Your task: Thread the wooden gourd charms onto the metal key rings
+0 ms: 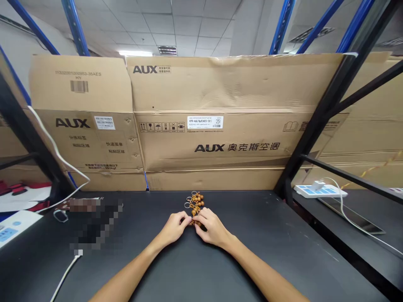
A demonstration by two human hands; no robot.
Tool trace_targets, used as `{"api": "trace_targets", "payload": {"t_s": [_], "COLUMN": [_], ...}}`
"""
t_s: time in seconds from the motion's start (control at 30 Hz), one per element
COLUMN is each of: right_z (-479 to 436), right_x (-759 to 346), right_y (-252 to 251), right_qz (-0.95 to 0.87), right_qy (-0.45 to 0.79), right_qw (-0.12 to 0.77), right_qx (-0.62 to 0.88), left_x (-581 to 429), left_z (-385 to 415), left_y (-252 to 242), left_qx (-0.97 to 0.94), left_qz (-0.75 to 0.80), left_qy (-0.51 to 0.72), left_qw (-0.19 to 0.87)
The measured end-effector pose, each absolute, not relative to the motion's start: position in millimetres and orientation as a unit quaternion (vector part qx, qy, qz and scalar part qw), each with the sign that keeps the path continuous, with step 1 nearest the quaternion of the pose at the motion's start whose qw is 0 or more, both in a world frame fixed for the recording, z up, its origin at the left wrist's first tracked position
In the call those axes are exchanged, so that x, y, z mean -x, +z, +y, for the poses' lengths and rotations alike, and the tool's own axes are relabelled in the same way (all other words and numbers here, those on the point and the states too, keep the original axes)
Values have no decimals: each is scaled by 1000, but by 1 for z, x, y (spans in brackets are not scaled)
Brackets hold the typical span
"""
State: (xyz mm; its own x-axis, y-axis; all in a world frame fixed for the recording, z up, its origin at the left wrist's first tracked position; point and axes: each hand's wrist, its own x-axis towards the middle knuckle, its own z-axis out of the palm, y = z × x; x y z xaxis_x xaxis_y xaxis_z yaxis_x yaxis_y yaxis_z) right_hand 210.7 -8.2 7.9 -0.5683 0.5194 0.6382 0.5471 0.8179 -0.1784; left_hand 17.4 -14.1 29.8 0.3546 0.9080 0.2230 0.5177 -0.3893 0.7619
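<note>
Several brown beaded keychains (pixel 199 203) with round beads and metal rings (pixel 187 205) lie bunched on the dark table just beyond my fingers. Between my two hands is another beaded keychain (pixel 191 223), mostly covered by the fingers. My left hand (pixel 173 227) is closed in a pinch on its left end. My right hand (pixel 214 227) has thumb and fingers curled round its right side, with brown beads partly showing beneath. Both hands rest low, close to the tabletop, fingertips nearly touching.
Large cardboard boxes (pixel 208 96) stand along the back of the black table (pixel 195 268). At left are a blurred dark item (pixel 97 222), a white cable (pixel 66 274) and a power strip (pixel 15 226). Another power strip (pixel 304 191) and a flat dark device (pixel 352 216) lie right.
</note>
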Motion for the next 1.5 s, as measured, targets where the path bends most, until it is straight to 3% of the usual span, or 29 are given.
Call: {"api": "trace_targets", "payload": {"t_s": [0.6, 1.5], "right_z": [-11, -9], "right_x": [-206, -206], "right_y": [11, 9], "right_qz": [-902, -897], "right_qy": [-143, -174], "right_qw": [305, 303], "right_qx": [272, 272], "left_x": [-19, -16], "left_z": [-13, -11], "left_y": [24, 28], "left_qx": [-759, -741], "left_qz": [472, 462], "left_qy": [342, 348], "left_qw": [291, 341]}}
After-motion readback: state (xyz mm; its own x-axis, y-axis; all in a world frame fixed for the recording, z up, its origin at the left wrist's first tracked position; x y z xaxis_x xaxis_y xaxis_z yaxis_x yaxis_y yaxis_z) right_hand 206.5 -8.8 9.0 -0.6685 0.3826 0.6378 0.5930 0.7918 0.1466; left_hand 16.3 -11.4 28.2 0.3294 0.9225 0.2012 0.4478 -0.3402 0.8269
